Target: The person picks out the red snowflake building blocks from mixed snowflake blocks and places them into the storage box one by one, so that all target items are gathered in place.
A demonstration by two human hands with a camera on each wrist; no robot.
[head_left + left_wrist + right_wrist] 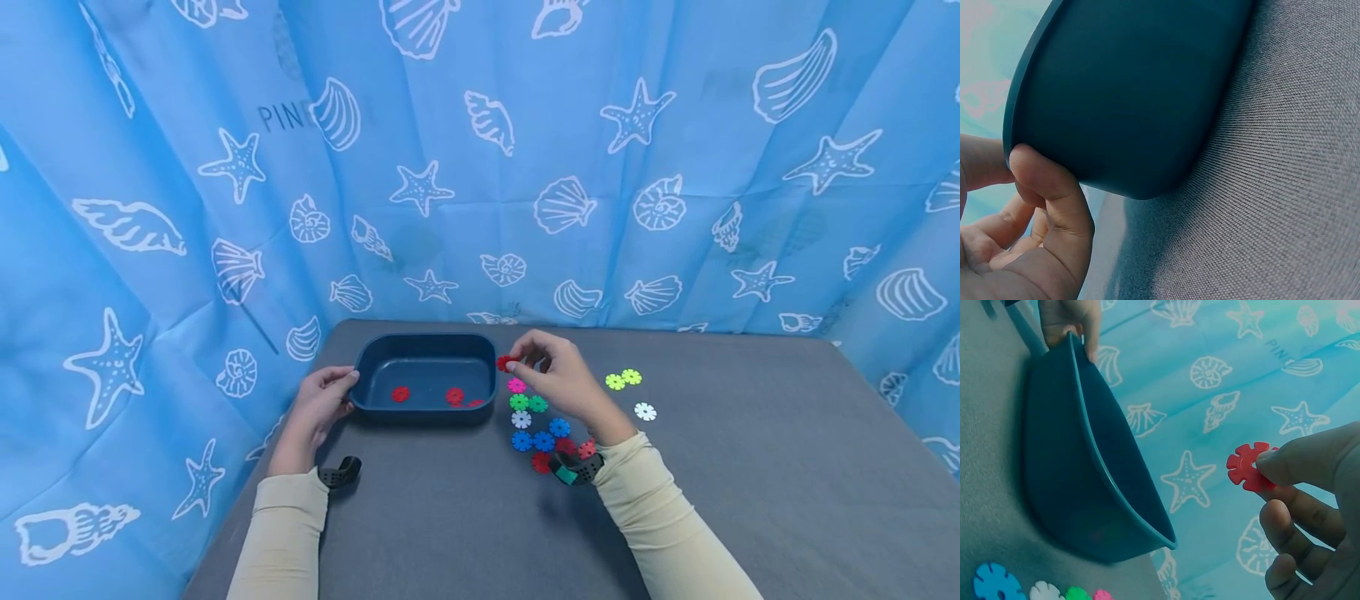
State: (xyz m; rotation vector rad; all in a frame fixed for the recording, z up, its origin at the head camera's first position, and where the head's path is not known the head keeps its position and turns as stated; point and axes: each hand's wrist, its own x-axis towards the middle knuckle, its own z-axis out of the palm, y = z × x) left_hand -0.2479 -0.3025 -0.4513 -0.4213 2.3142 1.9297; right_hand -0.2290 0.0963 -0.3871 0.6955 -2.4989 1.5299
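In the head view my left hand (318, 407) pinches the left rim of a dark blue rectangular bin (423, 415); its thumb lies on the outer wall in the left wrist view. Several red notched discs (401, 394) lie on the bin's floor. Just past the right rim, my right hand (553, 373) holds another red notched disc (1249, 466) between thumb and fingertips, raised above the table. Below that hand, more notched discs lie on the cloth: pink (517, 385), green (519, 402), white (521, 419), blue (543, 442) and red (541, 462).
Two yellow-green discs (623, 380) and a white disc (645, 412) lie right of my right hand. Grey cloth (750, 467) covers the table. A blue curtain (480, 167) with shell and starfish prints hangs close behind its far edge and along the left side.
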